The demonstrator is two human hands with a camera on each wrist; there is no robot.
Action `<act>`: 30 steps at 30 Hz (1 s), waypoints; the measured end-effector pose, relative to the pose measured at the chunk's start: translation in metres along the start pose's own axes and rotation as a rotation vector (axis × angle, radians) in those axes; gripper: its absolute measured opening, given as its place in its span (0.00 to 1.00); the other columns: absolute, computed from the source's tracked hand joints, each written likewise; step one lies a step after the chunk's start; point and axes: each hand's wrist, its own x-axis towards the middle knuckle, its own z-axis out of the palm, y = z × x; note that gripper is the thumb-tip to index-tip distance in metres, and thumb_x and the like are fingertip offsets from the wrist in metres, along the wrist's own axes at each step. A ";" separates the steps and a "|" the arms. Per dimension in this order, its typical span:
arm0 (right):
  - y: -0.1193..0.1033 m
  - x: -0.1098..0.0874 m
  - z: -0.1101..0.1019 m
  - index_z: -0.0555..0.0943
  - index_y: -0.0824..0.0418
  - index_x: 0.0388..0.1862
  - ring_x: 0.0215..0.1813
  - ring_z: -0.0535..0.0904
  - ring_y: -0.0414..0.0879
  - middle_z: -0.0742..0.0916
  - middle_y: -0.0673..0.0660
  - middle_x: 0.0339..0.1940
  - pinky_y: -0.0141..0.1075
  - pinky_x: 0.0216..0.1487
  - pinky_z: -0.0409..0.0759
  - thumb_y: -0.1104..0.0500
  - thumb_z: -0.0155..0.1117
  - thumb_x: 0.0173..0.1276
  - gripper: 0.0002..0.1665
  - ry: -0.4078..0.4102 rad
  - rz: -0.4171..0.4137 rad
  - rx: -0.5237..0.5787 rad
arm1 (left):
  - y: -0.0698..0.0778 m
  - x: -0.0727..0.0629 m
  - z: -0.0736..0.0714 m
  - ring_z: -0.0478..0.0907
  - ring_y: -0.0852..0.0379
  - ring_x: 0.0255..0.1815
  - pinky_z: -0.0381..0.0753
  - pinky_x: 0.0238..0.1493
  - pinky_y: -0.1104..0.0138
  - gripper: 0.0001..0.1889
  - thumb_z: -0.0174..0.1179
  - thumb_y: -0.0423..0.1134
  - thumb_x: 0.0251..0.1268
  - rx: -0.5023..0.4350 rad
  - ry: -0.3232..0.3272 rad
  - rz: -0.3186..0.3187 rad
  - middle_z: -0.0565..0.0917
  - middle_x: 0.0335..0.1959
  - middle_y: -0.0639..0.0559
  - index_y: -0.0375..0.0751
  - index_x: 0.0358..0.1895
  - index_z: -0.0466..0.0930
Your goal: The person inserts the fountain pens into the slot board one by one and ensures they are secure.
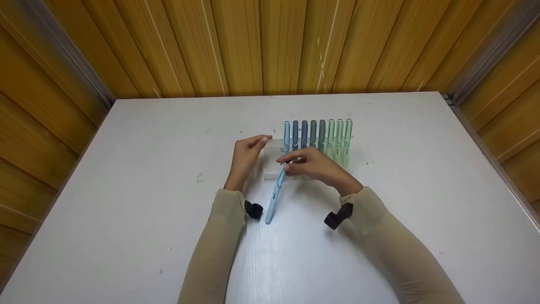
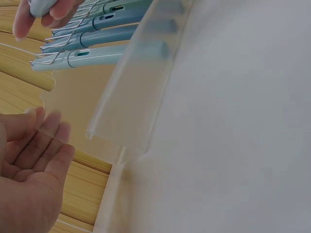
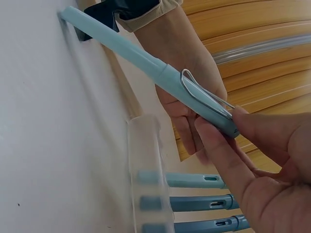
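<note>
A light blue pen [image 1: 273, 200] with a wire clip slants over the table, capped end up. My right hand [image 1: 317, 166] pinches it near the cap's end between thumb and fingers. At the left edge of a clear plastic pen stand [image 1: 272, 162], my left hand [image 1: 245, 158] holds the back panel's rim between thumb and fingers; the fingers show through the plastic in the left wrist view. A row of capped pens leans upright in the stand: one light blue pen [image 1: 287, 131] at the left, then dark blue pens [image 1: 295, 133], dark green pens [image 1: 313, 131] and light green pens [image 1: 340, 130].
The stand rests on a white table [image 1: 139, 190] with small dark marks. Yellow wood-panelled walls [image 1: 240, 46] rise behind and beside it. A black wrist camera [image 1: 254, 210] hangs at the left cuff and another wrist camera [image 1: 337, 216] at the right.
</note>
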 end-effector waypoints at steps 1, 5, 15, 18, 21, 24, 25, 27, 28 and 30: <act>-0.002 0.000 0.000 0.83 0.56 0.54 0.50 0.80 0.47 0.86 0.57 0.53 0.37 0.50 0.79 0.57 0.65 0.67 0.17 0.016 0.005 -0.016 | 0.000 0.000 0.000 0.78 0.54 0.59 0.73 0.63 0.57 0.12 0.58 0.42 0.69 0.000 0.001 -0.001 0.85 0.52 0.48 0.41 0.47 0.86; -0.007 0.001 -0.001 0.84 0.53 0.54 0.49 0.81 0.47 0.86 0.56 0.54 0.38 0.49 0.78 0.56 0.64 0.68 0.16 0.075 0.012 -0.058 | 0.000 0.000 0.000 0.78 0.54 0.59 0.73 0.63 0.58 0.12 0.59 0.42 0.69 0.002 0.006 -0.003 0.85 0.51 0.48 0.41 0.47 0.86; -0.016 0.002 -0.006 0.82 0.56 0.56 0.52 0.84 0.49 0.84 0.60 0.56 0.42 0.57 0.79 0.59 0.61 0.70 0.17 0.164 -0.050 0.029 | 0.001 0.000 0.000 0.78 0.54 0.60 0.73 0.63 0.58 0.12 0.59 0.43 0.68 -0.004 0.005 -0.018 0.86 0.51 0.48 0.41 0.47 0.86; -0.020 0.001 -0.007 0.82 0.56 0.56 0.51 0.84 0.49 0.83 0.61 0.55 0.42 0.56 0.80 0.60 0.61 0.70 0.17 0.203 -0.085 0.027 | 0.001 0.000 0.000 0.78 0.54 0.59 0.73 0.63 0.58 0.12 0.59 0.42 0.68 -0.006 0.005 -0.025 0.86 0.50 0.48 0.41 0.47 0.86; -0.023 0.002 -0.008 0.82 0.56 0.56 0.50 0.84 0.49 0.83 0.58 0.55 0.42 0.55 0.81 0.59 0.61 0.70 0.16 0.249 -0.111 0.002 | 0.001 0.000 0.000 0.79 0.54 0.58 0.74 0.63 0.58 0.12 0.59 0.42 0.68 -0.006 0.004 -0.024 0.86 0.50 0.48 0.40 0.47 0.86; -0.025 0.003 -0.008 0.83 0.55 0.55 0.51 0.83 0.48 0.84 0.55 0.55 0.42 0.54 0.81 0.58 0.62 0.69 0.16 0.301 -0.134 -0.041 | 0.001 0.001 0.000 0.79 0.54 0.59 0.74 0.62 0.58 0.12 0.59 0.42 0.68 -0.013 0.005 -0.017 0.86 0.50 0.48 0.40 0.47 0.86; -0.025 0.003 -0.008 0.83 0.55 0.55 0.51 0.82 0.48 0.84 0.54 0.55 0.41 0.53 0.81 0.58 0.62 0.69 0.16 0.319 -0.143 -0.055 | 0.001 0.001 0.000 0.79 0.54 0.59 0.74 0.62 0.58 0.12 0.59 0.42 0.68 -0.016 0.006 -0.014 0.86 0.50 0.47 0.40 0.47 0.86; -0.027 0.003 -0.007 0.83 0.56 0.55 0.52 0.81 0.48 0.84 0.54 0.55 0.42 0.54 0.81 0.58 0.62 0.69 0.16 0.351 -0.170 -0.073 | 0.000 0.001 0.001 0.78 0.54 0.59 0.74 0.63 0.58 0.12 0.59 0.42 0.68 -0.022 0.006 -0.008 0.86 0.51 0.47 0.39 0.46 0.86; -0.027 0.003 -0.007 0.83 0.56 0.55 0.53 0.81 0.47 0.85 0.54 0.54 0.41 0.54 0.80 0.58 0.62 0.69 0.16 0.365 -0.185 -0.076 | 0.000 0.001 0.001 0.78 0.54 0.59 0.74 0.62 0.58 0.12 0.59 0.41 0.68 -0.026 0.006 -0.005 0.85 0.51 0.47 0.39 0.46 0.86; -0.029 0.004 -0.007 0.83 0.57 0.55 0.53 0.81 0.47 0.85 0.55 0.53 0.41 0.56 0.79 0.58 0.62 0.69 0.16 0.394 -0.215 -0.081 | 0.000 0.001 0.001 0.79 0.54 0.59 0.74 0.62 0.58 0.12 0.59 0.41 0.67 -0.027 0.007 0.000 0.85 0.51 0.46 0.38 0.46 0.86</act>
